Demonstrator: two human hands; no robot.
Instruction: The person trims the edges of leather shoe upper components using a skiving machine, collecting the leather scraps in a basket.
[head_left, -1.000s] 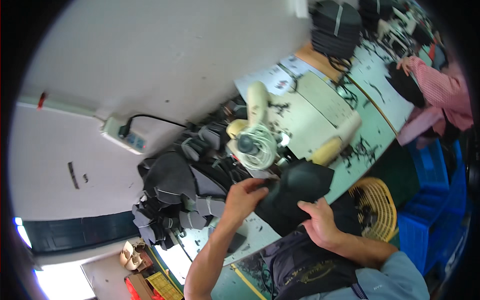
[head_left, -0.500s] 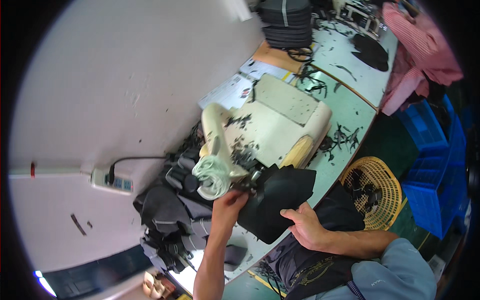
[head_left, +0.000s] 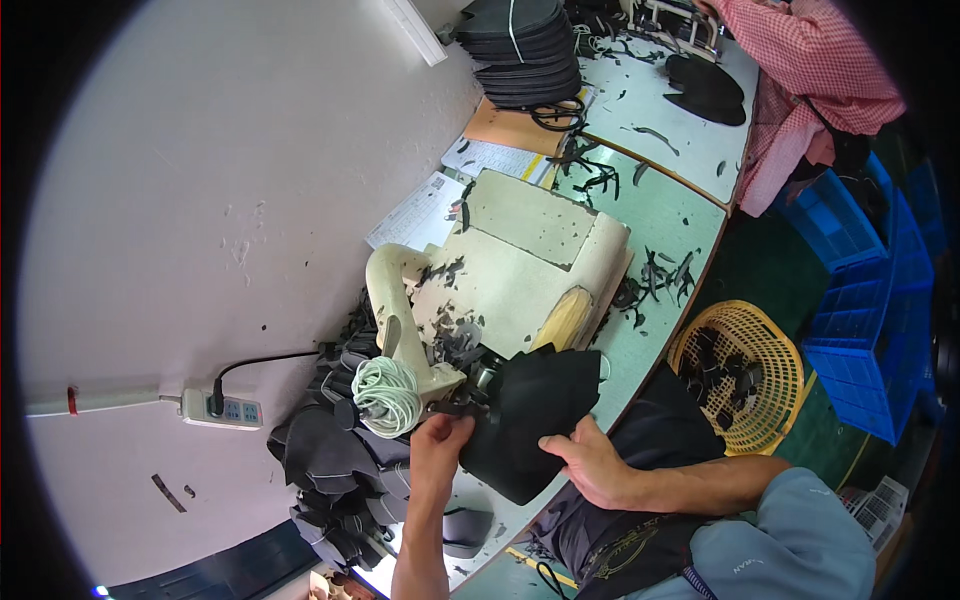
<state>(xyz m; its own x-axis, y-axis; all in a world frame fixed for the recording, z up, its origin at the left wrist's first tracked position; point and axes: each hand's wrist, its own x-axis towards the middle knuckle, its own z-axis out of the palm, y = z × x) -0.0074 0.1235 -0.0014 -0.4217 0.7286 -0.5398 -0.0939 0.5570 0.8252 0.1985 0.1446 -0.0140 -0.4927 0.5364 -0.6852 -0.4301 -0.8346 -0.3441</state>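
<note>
A black piece of flat, flexible sheet material (head_left: 530, 425) lies against the working end of a cream-coloured bench machine (head_left: 540, 235). My left hand (head_left: 440, 447) is closed on its left edge, close beside the machine's metal parts. At the right edge, my right hand (head_left: 588, 463) grips the same piece, thumb on top and the other fingers mostly hidden under it. A coil of pale cord (head_left: 388, 397) hangs on the machine's curved arm (head_left: 392, 300), just beyond my left hand.
Bundled grey-black pieces (head_left: 330, 440) crowd the table's left side. Dark scraps (head_left: 660, 275) litter the tabletop. A yellow basket (head_left: 740, 375) and blue crates (head_left: 860, 310) stand at right. A person in a checked sleeve (head_left: 810, 60) works at far right, near a stack of dark pieces (head_left: 520, 55).
The view has shifted, moving the scene left in the picture. The black piece now shows a flatter outline than before. Both hands still hold it.
</note>
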